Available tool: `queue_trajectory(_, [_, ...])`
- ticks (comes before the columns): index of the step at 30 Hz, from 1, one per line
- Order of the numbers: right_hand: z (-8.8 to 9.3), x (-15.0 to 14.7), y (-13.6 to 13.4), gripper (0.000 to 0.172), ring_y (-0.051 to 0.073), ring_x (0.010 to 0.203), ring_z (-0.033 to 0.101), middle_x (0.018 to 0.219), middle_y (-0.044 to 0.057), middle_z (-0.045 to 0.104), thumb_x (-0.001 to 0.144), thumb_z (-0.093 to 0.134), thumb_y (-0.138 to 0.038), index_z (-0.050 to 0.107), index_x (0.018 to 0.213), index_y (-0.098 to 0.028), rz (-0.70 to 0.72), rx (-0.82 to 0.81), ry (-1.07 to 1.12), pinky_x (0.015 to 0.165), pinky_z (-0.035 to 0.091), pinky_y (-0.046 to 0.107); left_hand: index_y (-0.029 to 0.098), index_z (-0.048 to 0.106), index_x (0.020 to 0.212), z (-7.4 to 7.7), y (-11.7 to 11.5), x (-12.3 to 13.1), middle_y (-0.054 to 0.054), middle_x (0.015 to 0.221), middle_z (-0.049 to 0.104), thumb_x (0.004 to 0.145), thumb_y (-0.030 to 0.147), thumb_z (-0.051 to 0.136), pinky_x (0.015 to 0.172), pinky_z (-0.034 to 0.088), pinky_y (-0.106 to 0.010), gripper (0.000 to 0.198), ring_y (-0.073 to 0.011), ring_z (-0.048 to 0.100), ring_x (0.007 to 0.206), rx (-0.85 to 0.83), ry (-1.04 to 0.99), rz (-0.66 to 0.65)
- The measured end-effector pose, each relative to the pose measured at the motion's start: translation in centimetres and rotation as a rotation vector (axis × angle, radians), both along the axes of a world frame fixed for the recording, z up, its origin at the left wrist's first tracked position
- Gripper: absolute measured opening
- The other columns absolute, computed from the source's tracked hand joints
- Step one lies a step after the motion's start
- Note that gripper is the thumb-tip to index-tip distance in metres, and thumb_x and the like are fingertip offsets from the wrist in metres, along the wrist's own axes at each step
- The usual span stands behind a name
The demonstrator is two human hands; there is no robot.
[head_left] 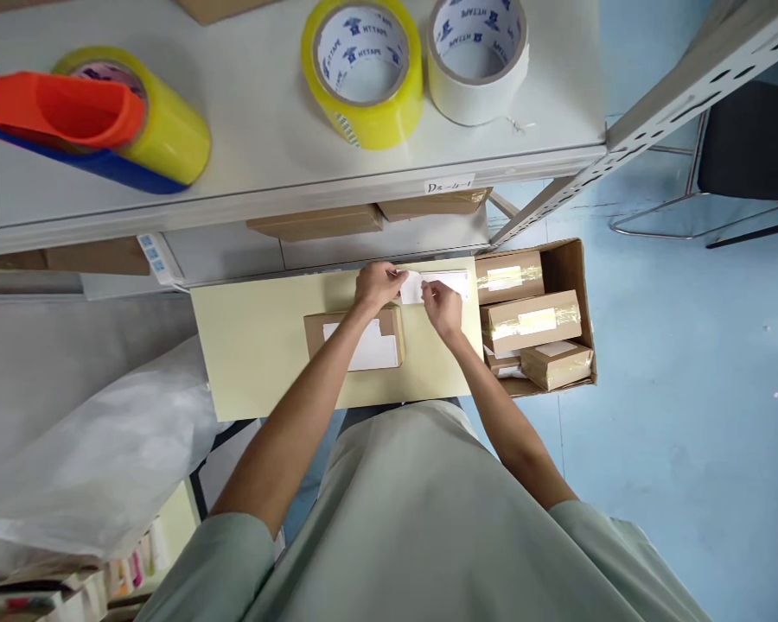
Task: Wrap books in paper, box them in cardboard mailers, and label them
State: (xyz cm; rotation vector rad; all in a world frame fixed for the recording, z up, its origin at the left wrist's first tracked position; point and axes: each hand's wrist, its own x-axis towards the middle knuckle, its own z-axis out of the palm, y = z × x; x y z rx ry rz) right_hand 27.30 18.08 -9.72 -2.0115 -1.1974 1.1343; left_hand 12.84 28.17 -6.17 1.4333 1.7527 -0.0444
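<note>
Right now our grip is narrow: left hand (379, 287) and right hand (443, 307) pinch a white paper slip (411, 287) between them, at the far side of the bench (259, 345). Nearer us on it lies a labelled carton (374, 347); an open box (565, 264) of taped parcels (532, 320) stands beside the bench's right end.
</note>
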Motion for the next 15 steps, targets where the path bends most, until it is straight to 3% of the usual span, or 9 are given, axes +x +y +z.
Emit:
queue_trajectory(3, [-1.6, 1.2, 1.9, 0.041, 0.017, 0.064, 0.078, 0.079, 0.003, 0.082, 0.117, 0.055, -0.037, 0.073, 0.083, -0.022, -0.051, -0.212, 0.101, 0.078, 0.063, 0.026, 0.022, 0.088, 0.106, -0.9, 0.4, -1.8, -0.003, 0.095, 0.088, 0.098, 0.035, 0.075, 0.086, 0.060, -0.031, 0.019, -0.0246, 0.083, 0.088, 0.019, -0.008, 0.056])
queue_trajectory(6, [-3.1, 1.6, 3.5, 0.051, 0.011, 0.046, 0.068, 0.066, 0.001, 0.078, 0.117, 0.057, -0.034, 0.068, 0.069, -0.021, -0.093, -0.323, 0.150, 0.067, 0.060, 0.022, 0.022, 0.088, 0.105, -1.8, 0.5, -3.0, -0.005, 0.102, 0.088, 0.097, 0.033, 0.075, 0.084, 0.062, -0.032, 0.018, -0.0248, 0.083, 0.090, 0.025, -0.043, 0.136])
queue_trajectory(11, [-4.5, 1.7, 4.8, 0.061, 0.008, 0.036, 0.060, 0.054, 0.000, 0.071, 0.116, 0.061, -0.036, 0.065, 0.057, -0.021, -0.088, -0.385, 0.139, 0.059, 0.059, 0.020, 0.020, 0.086, 0.107, -2.9, 0.2, -4.1, -0.006, 0.105, 0.088, 0.097, 0.034, 0.075, 0.077, 0.064, -0.033, 0.021, -0.0244, 0.082, 0.084, -0.031, -0.106, 0.254])
queue_trajectory(15, [-4.8, 1.8, 5.2, 0.063, 0.009, 0.036, 0.061, 0.054, 0.002, 0.072, 0.116, 0.063, -0.042, 0.064, 0.056, -0.021, -0.107, -0.425, 0.141, 0.055, 0.058, 0.019, 0.021, 0.086, 0.107, -3.7, -0.2, -4.2, -0.006, 0.101, 0.087, 0.097, 0.038, 0.077, 0.084, 0.063, -0.034, 0.022, -0.0248, 0.082, 0.089, -0.002, -0.090, 0.248])
